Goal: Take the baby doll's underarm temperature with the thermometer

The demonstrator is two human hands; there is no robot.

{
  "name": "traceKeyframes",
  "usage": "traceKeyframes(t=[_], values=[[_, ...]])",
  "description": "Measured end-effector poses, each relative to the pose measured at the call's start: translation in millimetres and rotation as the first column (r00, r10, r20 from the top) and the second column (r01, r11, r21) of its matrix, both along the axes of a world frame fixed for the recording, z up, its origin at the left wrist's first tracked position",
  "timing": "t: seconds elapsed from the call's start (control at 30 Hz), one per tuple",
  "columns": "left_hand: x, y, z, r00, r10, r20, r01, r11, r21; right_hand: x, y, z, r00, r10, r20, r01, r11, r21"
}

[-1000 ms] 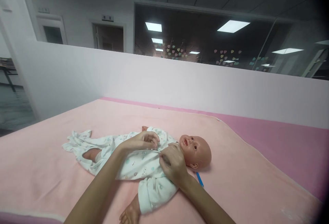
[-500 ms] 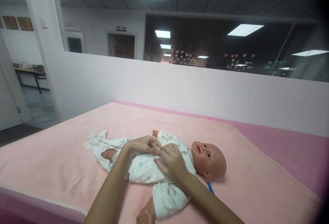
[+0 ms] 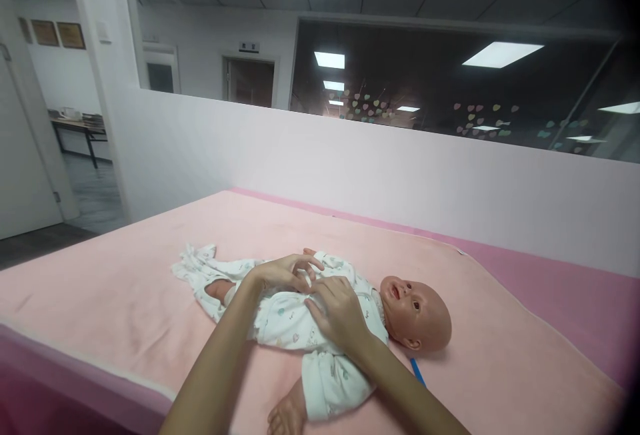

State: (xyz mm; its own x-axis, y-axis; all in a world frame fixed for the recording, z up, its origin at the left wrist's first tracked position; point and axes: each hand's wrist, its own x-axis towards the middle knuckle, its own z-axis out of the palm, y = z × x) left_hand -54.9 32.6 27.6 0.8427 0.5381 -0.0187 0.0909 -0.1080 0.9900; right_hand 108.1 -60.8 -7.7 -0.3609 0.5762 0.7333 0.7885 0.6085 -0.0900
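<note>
Two hands come close together over the trunk of a baby doll: left hand, index finger apart from its curled neighbours; right hand, fingers bent together, thumb apart; whether either pinches the patterned white romper cannot be told; light fingertip work, cloth kept smooth over the doll's front, would probably serve best; doll face-up on the pink blanket, long axis crosswise, head toward the right hand's side, legs toward the left's; blue strip beside its head.

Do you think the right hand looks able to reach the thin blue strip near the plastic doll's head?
Probably yes: the blue strip lies partly exposed beside the right forearm; the right hand is over white printed clothing.
</note>
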Motion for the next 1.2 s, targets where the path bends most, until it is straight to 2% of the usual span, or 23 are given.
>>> traceKeyframes(t=[0.23,0.37,0.57,0.93,1.07,1.2], values=[[2,0,-0.8,0.993,-0.043,0.107,0.044,0.999,-0.01,1,-2,-4.0,0.999,0.018,-0.03,-0.015,0.996,0.085],[4,-3,2.5,0.99,-0.074,0.121,0.073,0.997,0.007,3,-2,-3.9,0.994,0.067,-0.087,-0.065,0.998,0.027],[6,-5,3.3,0.988,-0.067,0.142,0.065,0.998,0.022,4,-1,-3.5,0.994,0.089,-0.064,-0.09,0.996,-0.014],[6,-11,11.8,0.988,-0.119,0.1,0.116,0.993,0.036,4,-1,-12.4,0.933,0.052,-0.356,-0.085,0.993,-0.077],[7,-9,11.1,0.989,-0.112,0.095,0.108,0.993,0.042,4,-1,-11.4,0.949,0.061,-0.308,-0.071,0.997,-0.02],[8,-9,10.8,0.99,-0.101,0.094,0.097,0.994,0.05,2,-3,-8.4,0.981,0.082,-0.176,-0.072,0.996,0.061]])
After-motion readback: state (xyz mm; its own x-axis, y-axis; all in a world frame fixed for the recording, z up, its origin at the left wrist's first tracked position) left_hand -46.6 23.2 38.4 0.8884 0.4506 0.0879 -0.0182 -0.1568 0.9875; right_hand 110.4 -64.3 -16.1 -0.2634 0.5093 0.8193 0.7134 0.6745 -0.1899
